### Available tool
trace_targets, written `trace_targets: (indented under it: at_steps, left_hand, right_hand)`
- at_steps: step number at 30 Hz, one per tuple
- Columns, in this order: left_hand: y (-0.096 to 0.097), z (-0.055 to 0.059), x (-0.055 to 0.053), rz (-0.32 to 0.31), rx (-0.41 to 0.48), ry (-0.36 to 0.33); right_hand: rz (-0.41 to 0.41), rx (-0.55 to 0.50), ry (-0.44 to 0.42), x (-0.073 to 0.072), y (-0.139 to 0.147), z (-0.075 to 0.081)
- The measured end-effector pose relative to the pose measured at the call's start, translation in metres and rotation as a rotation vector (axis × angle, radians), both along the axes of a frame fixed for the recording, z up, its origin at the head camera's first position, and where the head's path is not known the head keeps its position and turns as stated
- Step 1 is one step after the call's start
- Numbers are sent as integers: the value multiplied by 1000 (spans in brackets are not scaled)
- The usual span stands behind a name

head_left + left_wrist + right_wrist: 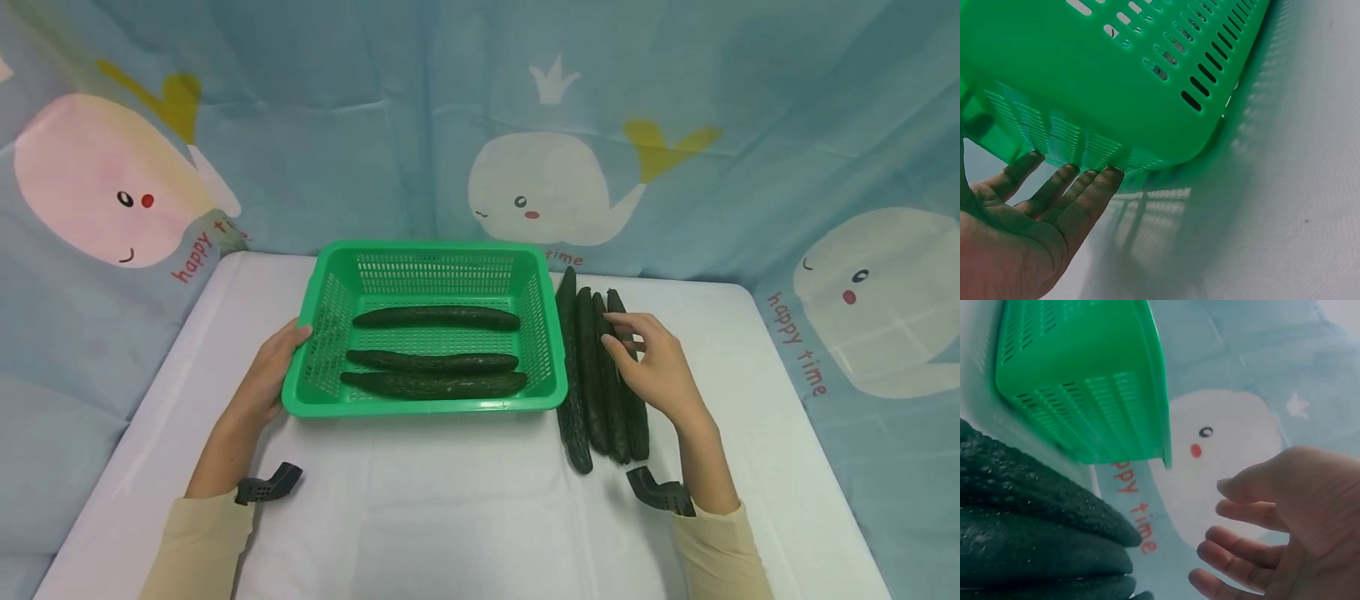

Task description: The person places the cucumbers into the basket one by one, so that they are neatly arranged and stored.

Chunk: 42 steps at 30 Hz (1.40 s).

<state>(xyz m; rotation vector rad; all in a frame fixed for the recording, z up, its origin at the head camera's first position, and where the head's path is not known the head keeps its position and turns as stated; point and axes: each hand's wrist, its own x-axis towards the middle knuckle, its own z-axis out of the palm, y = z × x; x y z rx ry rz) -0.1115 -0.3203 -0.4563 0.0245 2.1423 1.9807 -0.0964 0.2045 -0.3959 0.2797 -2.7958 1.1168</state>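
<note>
A green plastic basket (427,406) sits on the white table with three cucumbers (435,384) lying lengthwise inside. At its left side my left hand (266,371) holds the basket, thumb over the rim; in the left wrist view the fingers (1079,203) lie against the slotted outer wall. Just right of the basket lie several more cucumbers (573,392), side by side and pointing away from me. Above the far part of this row is my right hand (656,362), fingers relaxed and parted from the thumb, with nothing in its grasp, as the right wrist view shows.
The white-covered table (450,508) meets a light blue whale-print curtain (360,125) at its back and sides. A dark wrist device (270,483) is strapped on the left forearm and another (663,492) on the right.
</note>
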Motion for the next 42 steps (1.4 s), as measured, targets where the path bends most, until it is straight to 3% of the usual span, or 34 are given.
trace_targets:
  at_steps: [11, 22, 27, 37, 42]
  left_hand:
    - [0, -3, 7, 9, -21, -9]
    - [1, -2, 4, 28, 8, 4]
    - [2, -1, 2, 20, -23, -2]
    - [1, -2, 0, 11, -35, -44]
    - [1, -1, -1, 20, -27, -32]
  right_hand:
    - [-57, 42, -35, 13, 11, -22]
    - [-112, 125, -103, 5, 24, -29]
    - [-153, 171, -162, 4, 31, -35]
    - [-157, 188, -244, 4, 34, -39]
    - [-125, 197, -266, 3, 35, -41]
